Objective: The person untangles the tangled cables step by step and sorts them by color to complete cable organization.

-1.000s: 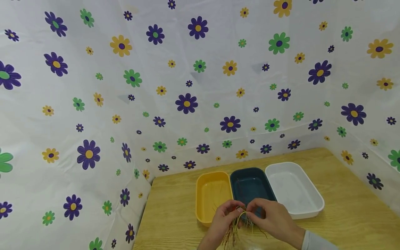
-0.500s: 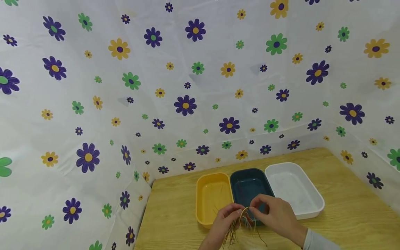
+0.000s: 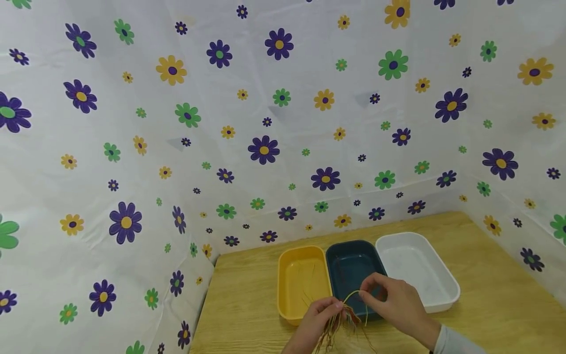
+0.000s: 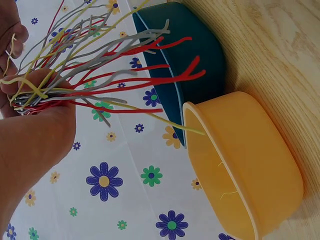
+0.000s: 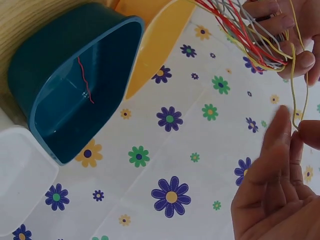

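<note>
My left hand (image 3: 311,324) grips a loose bundle of thin wires (image 4: 150,80) in red, grey and yellow, whose ends fan out and hang toward the table. Between the thumb and a fingertip of my right hand (image 3: 398,302) is one yellow wire (image 5: 293,85). That wire runs in a bent loop from the bundle to the pinch. Both hands are above the front of the trays, the right one near the dark teal tray (image 3: 353,255). One red wire (image 5: 84,77) lies inside that tray. A few thin yellow wires lie in the yellow tray (image 4: 265,155).
To the right of the teal tray stands a white tray (image 3: 413,265). All three trays sit side by side on a wooden table (image 3: 247,295). Flower-printed sheeting (image 3: 239,196) encloses the back and both sides.
My right hand has moved a little to the right, away from the left, drawing a length of the yellow wire out from the bundle. The left hand has dropped slightly, still holding the wires.
</note>
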Demonstrator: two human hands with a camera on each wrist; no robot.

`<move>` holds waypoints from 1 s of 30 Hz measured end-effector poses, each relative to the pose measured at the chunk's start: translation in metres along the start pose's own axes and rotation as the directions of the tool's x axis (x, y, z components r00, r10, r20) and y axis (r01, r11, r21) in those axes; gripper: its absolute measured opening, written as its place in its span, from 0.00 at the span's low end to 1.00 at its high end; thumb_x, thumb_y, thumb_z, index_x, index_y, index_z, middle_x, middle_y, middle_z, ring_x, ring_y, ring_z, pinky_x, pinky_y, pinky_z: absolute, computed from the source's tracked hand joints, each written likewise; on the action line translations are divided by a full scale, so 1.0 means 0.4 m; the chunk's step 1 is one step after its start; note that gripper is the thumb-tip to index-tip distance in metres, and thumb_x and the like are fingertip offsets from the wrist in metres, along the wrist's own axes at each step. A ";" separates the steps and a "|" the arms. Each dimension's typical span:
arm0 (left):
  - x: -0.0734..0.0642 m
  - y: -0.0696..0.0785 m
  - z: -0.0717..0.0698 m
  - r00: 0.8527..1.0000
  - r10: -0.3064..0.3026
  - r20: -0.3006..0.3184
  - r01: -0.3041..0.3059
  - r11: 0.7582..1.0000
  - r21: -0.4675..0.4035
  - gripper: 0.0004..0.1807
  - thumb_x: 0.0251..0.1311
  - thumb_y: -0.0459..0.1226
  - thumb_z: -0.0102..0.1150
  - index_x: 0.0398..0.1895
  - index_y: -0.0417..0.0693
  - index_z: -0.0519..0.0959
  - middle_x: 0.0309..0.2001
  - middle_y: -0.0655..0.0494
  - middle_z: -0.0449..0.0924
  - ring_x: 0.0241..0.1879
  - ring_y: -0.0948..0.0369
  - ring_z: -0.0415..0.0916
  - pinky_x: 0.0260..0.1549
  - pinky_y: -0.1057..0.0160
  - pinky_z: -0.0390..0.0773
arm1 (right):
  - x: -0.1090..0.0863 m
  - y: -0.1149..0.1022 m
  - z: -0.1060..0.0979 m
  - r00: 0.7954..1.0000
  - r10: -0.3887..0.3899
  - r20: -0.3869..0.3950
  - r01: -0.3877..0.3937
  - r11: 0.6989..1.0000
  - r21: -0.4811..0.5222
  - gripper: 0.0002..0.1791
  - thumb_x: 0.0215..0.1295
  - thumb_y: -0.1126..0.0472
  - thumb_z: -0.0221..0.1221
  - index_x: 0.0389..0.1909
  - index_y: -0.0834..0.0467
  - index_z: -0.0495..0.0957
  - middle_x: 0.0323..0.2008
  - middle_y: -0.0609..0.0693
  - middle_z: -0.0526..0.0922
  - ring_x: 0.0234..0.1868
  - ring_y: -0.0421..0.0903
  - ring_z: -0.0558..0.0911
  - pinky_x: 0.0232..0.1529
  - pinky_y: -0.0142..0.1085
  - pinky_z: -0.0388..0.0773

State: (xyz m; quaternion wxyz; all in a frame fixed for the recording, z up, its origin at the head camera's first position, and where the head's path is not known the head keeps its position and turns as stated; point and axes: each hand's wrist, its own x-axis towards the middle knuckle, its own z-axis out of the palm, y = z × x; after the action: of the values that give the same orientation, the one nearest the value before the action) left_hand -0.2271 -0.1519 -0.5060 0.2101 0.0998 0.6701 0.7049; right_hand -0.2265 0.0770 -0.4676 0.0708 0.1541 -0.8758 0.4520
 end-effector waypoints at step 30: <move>0.014 0.018 -0.006 0.991 0.111 0.077 -0.118 0.988 0.099 0.23 0.77 0.43 0.57 0.51 0.25 0.79 0.28 0.62 0.75 0.22 0.68 0.63 0.27 0.69 0.65 | 0.014 0.069 -0.015 0.862 -0.326 0.389 -0.020 0.745 0.666 0.20 0.86 0.63 0.41 0.59 0.75 0.74 0.37 0.56 0.86 0.39 0.43 0.86 0.51 0.36 0.82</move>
State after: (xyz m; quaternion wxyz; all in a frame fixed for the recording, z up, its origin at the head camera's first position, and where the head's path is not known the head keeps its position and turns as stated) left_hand -0.2344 -0.1517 -0.4999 0.1878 0.1740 0.6908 0.6762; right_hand -0.2409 0.0956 -0.4839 -0.1692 0.3502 -0.6364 0.6661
